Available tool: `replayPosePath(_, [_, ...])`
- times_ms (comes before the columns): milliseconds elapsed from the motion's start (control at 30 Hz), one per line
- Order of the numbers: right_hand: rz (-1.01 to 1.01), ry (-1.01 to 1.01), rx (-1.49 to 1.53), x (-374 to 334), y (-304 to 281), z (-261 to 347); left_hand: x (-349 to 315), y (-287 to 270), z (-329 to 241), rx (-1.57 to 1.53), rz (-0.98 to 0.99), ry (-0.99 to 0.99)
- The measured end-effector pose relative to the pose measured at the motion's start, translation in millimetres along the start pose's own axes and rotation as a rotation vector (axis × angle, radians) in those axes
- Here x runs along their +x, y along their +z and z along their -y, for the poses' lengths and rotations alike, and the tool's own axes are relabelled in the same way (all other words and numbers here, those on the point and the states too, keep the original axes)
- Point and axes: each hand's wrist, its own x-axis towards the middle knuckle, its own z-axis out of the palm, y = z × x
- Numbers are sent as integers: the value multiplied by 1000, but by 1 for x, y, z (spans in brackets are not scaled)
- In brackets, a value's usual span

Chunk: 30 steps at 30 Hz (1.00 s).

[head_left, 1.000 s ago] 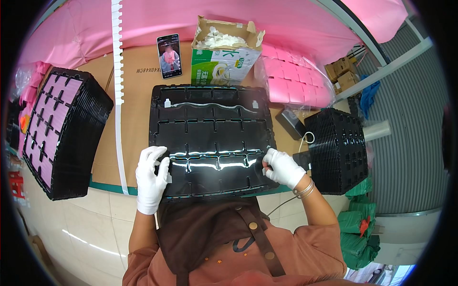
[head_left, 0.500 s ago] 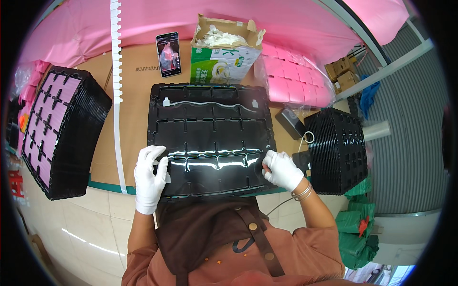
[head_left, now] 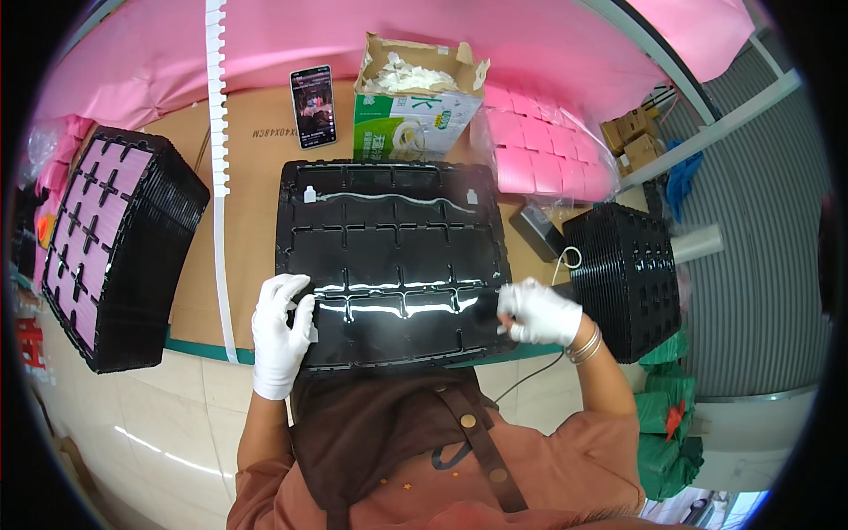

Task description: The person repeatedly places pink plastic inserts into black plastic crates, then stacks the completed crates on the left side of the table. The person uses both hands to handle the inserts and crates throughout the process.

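Glossy black plastic tray (head_left: 394, 263) on brown cardboard-covered counter (head_left: 252, 238)

Head view: white-gloved left hand (head_left: 283, 334) at the tray's left edge, thumb and forefinger parted; white-gloved right hand (head_left: 541, 313) at its right edge, fingers curled, grip unclear.

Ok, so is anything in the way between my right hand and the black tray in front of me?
Nothing visible is. Your right hand is at the right edge of the black tray; whether it touches is unclear. The dark box sits farther back, off that line.
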Motion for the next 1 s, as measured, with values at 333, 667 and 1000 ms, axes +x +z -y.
replayPosePath(333, [-1184, 72, -70, 186, -160, -37, 6, -1, 0, 95, -43, 176])
replayPosePath(667, [-569, 282, -90, 152, -88, -58, 2, -3, 1, 35, -20, 93])
replayPosePath(1000, [-326, 225, -66, 160, -61, -82, 4, -6, -11, -41, -7, -11])
